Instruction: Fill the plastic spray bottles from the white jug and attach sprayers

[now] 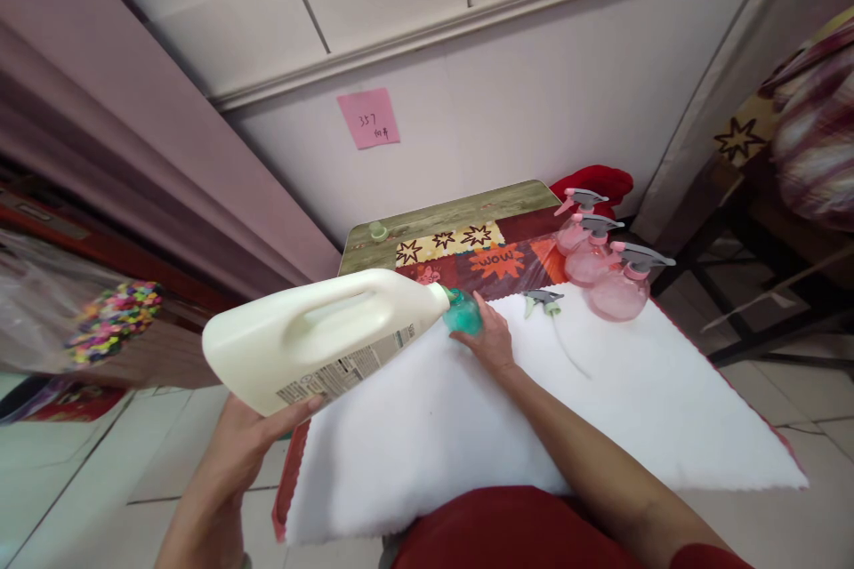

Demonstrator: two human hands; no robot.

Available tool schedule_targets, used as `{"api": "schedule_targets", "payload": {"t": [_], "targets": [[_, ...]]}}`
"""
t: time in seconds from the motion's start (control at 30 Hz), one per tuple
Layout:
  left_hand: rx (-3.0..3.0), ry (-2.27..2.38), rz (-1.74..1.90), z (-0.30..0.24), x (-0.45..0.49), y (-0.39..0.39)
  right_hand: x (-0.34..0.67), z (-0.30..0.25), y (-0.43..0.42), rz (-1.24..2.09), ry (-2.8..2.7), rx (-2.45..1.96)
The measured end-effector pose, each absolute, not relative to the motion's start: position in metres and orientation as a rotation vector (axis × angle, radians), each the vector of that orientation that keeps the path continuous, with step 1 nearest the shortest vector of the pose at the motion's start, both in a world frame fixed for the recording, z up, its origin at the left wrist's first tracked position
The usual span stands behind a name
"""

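Here, left hand [235, 452] grips one white jug [320, 333], mouth at one teal bottle [463, 313] clasped by right hand [492, 340]; three pink spray bottles [591, 265] line the counter's [454, 210] right edge; cloth [633, 413] centre open.

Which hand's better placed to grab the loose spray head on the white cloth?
Likely right. The right hand steadies the teal bottle just beside the spray head; the left hand is farther off, gripping the tilted white jug.

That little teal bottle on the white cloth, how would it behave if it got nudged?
Probably tippy: the teal bottle is small, rounded, and stands on soft cloth, with the right hand steadying it. Likely light, so the jug spout at its mouth might shove it over.
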State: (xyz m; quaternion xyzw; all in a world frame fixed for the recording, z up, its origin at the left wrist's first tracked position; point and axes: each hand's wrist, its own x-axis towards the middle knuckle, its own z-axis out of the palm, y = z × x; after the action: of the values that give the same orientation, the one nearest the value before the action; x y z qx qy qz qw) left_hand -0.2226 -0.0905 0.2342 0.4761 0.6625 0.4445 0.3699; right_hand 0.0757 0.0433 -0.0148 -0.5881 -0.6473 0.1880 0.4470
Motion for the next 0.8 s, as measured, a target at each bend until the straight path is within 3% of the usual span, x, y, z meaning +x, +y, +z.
{"api": "schedule_targets", "payload": {"t": [0.8], "targets": [[1.213,1.701,1.142,0.2312,-0.2278,-0.0909,0.0756,-0.0135,0.0431,0.485,-1.594,-1.453]]}}
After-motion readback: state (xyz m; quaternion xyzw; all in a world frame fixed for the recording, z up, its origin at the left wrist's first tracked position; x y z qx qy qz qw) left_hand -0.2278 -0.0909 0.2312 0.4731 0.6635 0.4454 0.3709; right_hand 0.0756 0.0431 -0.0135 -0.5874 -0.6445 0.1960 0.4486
